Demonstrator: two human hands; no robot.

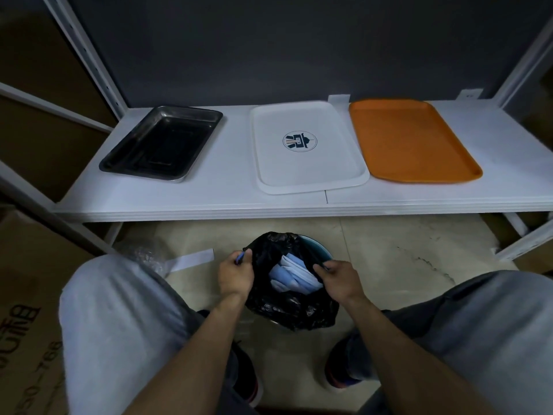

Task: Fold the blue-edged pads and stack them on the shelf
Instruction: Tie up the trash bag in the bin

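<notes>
Head view: left hand (pixel 235 277) and right hand (pixel 338 280) pinch the black bag (pixel 294 314) open; spread it wider before lifting blue-edged pads (pixel 294 275).

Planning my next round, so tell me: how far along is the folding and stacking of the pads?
Done: nothing; the shelf carries only a black tray, a white tray and an orange tray. In hand: the left hand and right hand grip the rim of the bag, open over the pads inside. Left: take out, fold and stack every pad.
</notes>
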